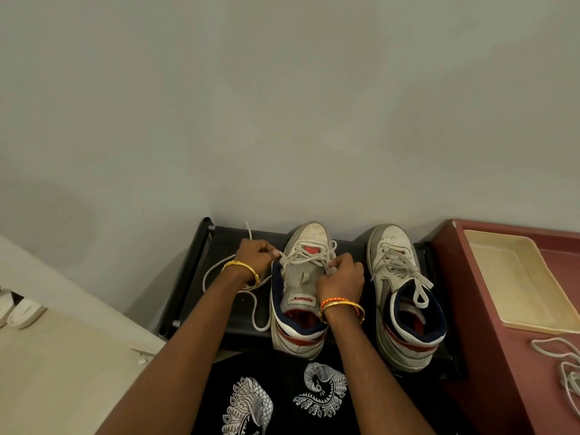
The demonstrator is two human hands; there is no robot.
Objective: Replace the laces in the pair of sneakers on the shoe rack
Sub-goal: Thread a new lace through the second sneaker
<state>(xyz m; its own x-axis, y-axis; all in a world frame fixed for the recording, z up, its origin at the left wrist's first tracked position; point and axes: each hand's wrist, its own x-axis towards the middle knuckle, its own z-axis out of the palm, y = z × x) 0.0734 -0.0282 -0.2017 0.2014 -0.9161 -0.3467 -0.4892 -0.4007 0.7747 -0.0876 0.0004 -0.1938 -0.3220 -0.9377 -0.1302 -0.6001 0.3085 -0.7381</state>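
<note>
Item: pair of white high-top sneakers on a black shoe rack (219, 246), toes to the wall. Left sneaker (298, 296): lace (306, 257) part-threaded, only the lower eyelets crossed, the upper ones bare, with a long slack run looping off over the rack on the left. Left hand (255, 254): fingers curled, pinching that lace at the left eyelet row. Right hand (340, 274): fingers curled on the lace end at the right eyelet row (whether it is being fed in or drawn out cannot be told from this angle). Right sneaker (403, 296): fully laced and tied. Loose laces (565, 372) lie on the maroon cabinet (502, 372), beside a cream tray (514, 281). Step in hand, by judgement: working the left sneaker's lace. Next move calls for pulling slack evenly through the next eyelet pair.
</note>
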